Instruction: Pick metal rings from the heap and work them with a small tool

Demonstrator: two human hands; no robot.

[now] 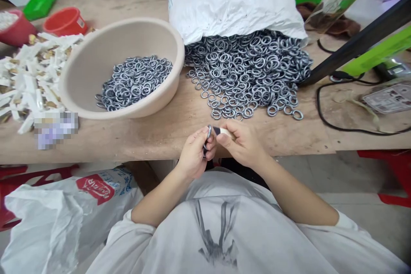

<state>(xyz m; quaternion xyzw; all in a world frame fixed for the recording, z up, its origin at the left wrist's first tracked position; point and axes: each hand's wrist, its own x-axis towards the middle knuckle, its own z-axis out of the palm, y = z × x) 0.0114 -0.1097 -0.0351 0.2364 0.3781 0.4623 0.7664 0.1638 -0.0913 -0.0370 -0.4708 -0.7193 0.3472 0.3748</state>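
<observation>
Head view shows one beige bowl (96, 64) and one white bag (231, 4), both with many rings. Left hand (194, 154) pinches one metal ring (209, 132) at the table edge; right hand (242, 143) grips a small dark-tipped tool (221, 131) touching it.

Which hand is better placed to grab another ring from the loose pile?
Probably right: the right hand sits nearer the ring pile. The left hand pinches a ring.
</observation>
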